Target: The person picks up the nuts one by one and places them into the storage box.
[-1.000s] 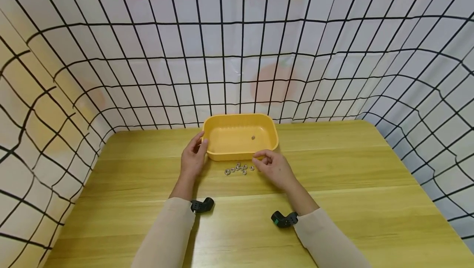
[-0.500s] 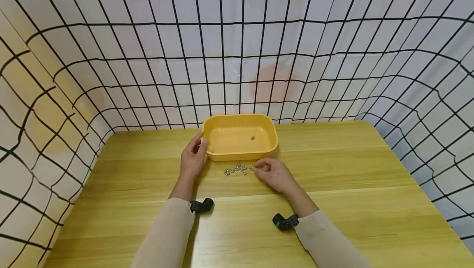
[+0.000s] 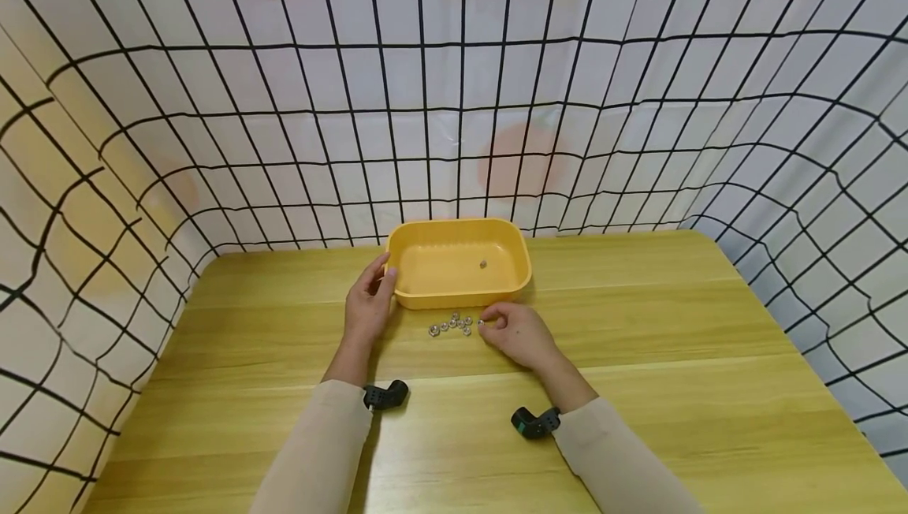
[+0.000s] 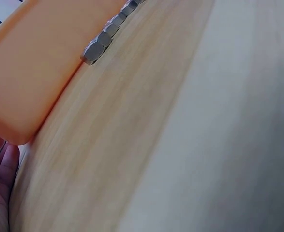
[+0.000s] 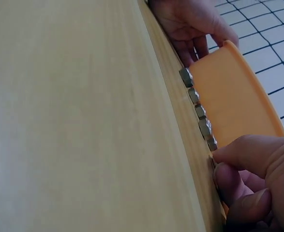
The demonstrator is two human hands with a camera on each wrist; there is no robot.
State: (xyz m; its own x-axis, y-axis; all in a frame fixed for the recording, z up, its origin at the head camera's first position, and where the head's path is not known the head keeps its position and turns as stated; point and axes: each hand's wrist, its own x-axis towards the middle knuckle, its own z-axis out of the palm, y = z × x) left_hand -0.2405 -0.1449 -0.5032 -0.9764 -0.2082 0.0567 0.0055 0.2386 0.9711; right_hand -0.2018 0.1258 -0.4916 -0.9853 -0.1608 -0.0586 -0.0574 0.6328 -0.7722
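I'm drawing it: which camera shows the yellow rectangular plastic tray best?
The head view: it shows nearly all the yellow tray, even the inside. The left wrist view shows only part of its outside; the right wrist view also shows just its outside, partly hidden by the right hand.

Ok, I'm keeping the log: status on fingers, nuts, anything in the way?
Left fingers hold left end of tray. Right fingers pinch one nut beside loose cluster. Another nut in tray. Nothing seen blocking.
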